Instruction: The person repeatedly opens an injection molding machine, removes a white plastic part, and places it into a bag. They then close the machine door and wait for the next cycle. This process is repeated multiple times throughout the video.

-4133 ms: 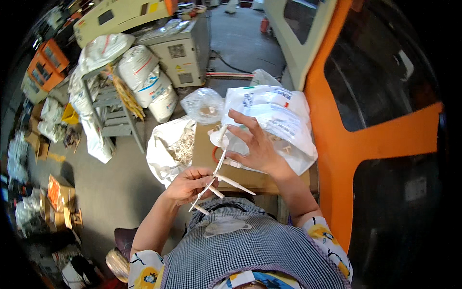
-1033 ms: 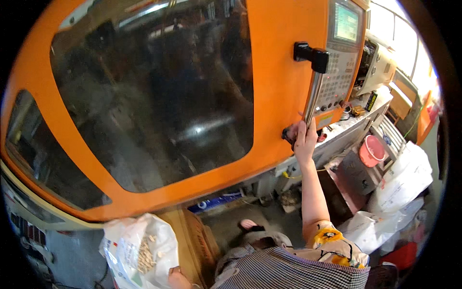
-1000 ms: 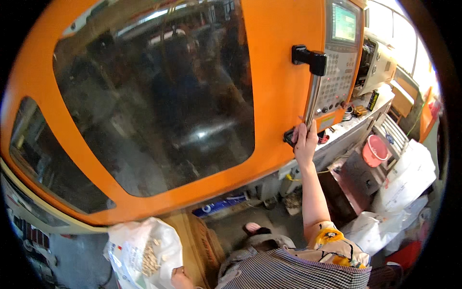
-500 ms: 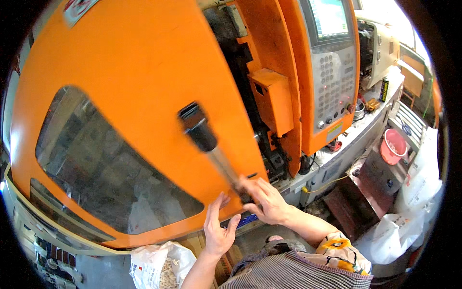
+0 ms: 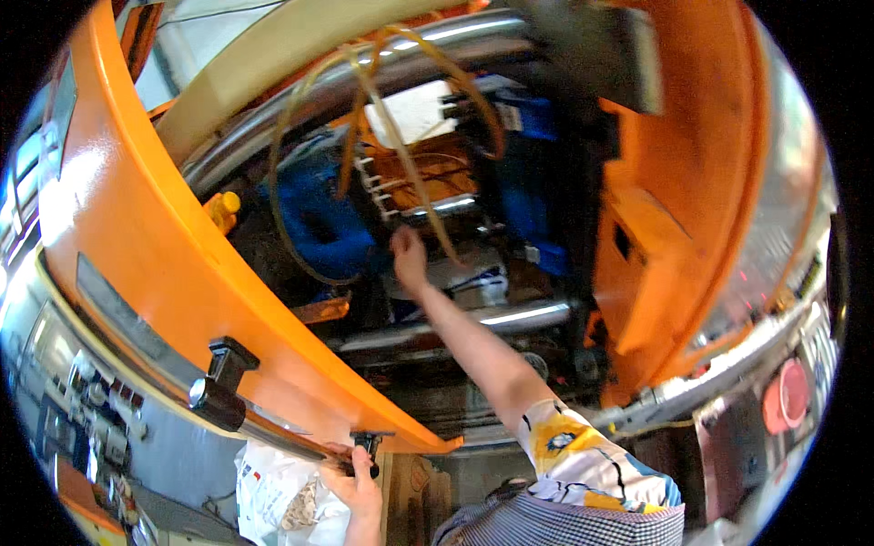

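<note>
The orange machine door stands slid to the left, baring the mould space. My left hand is closed round the near end of the door handle, a metal bar with black mounts. Deep inside the opening, my right hand is at the lower end of a row of small white pieces between the blue mould halves. Its fingers look drawn together; blur and distance hide what they hold, if anything. A blue block lies left of that hand, and yellowish hoses hang around and above it.
Thick shiny rods cross the opening above and below my right arm. To the right stands an orange housing. A white bag with small pale pieces is below the door, and a pink bucket is at far right.
The door has moved left, opening the machine. My right hand has left the handle and reached inside; my left hand, open and off the bar before, now grips it.
</note>
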Tool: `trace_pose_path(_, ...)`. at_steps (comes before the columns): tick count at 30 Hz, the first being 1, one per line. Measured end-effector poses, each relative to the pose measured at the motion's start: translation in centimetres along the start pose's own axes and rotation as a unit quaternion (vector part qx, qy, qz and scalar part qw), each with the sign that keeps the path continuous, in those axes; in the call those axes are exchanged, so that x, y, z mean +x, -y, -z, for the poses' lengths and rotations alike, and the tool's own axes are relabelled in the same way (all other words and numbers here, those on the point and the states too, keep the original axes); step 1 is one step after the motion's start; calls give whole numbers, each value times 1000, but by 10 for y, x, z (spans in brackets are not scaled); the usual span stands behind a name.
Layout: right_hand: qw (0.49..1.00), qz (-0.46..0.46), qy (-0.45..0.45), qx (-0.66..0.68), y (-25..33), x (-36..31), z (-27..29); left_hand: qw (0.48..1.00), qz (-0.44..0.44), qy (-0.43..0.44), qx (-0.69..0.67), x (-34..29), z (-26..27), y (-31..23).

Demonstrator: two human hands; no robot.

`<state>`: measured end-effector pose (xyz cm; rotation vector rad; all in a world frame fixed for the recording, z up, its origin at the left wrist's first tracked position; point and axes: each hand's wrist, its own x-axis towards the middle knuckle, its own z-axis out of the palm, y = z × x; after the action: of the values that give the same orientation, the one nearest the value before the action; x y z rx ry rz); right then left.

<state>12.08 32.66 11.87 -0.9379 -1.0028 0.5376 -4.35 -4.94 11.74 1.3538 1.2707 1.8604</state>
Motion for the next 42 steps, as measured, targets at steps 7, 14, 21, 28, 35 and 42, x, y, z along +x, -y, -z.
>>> trace_pose_path(7,980,-88,-94,149,-51,168,-54,989,-37,-122,74,29,4,6)
trace_pose_path(14,961,-110,-146,207,-65,178,-51,976,-65,-188,88,46,8,18)
trace_pose_path(21,930,-116,-187,296,-39,159,-44,976,-60,-184,96,53,15,19)
trace_pose_path(28,977,42,-178,111,14,53,12,983,71,-127,116,47,38,32)
trace_pose_path(35,991,31,67,114,109,-265,134,986,-90,55,131,29,93,-9)
trace_pose_path(42,860,35,509,16,96,-419,91,978,-12,-183,96,-42,228,-47)
